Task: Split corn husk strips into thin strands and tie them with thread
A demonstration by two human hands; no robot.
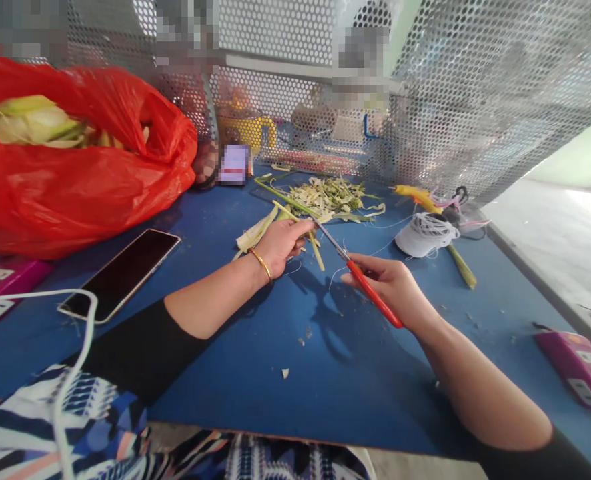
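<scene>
My left hand point(281, 244) is closed around a bunch of pale green leaf strips point(255, 232) held just above the blue table point(295, 360). My right hand point(394, 288) grips red-handled scissors point(361, 280), whose blades reach up-left to the strips beside my left fingers. A gold bangle sits on my left wrist. Behind the hands lies a heap of cut green leaf pieces point(328, 195).
A red plastic bag point(75, 180) holding leaves fills the back left. A phone point(120, 273) lies left, with a white cable point(75, 360) and a pink power strip point(5, 280). A white thread spool point(425, 235) and another pink strip point(580, 367) are right. Perforated metal screen point(475, 100) behind.
</scene>
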